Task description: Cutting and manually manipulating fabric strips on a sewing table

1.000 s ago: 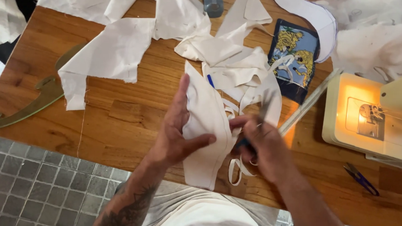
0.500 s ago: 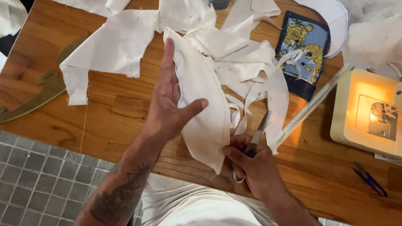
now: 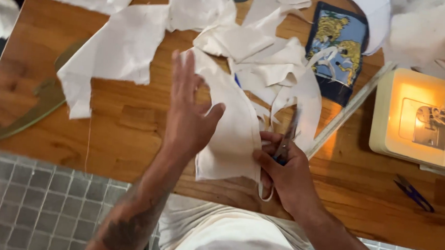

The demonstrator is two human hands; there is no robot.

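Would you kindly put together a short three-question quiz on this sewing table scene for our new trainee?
1. True or false: the left hand lies flat on the cream fabric piece.
2. What does the right hand hold? A) scissors B) a pencil C) a tape measure
3. What stands lit at the table's right edge?

Key: 1 true; 2 A, scissors; 3 the sewing machine.

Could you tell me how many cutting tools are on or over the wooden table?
2: scissors in the right hand, at the cream fabric piece; small blue snips lying near the sewing machine. Fabric scraps may hide others.
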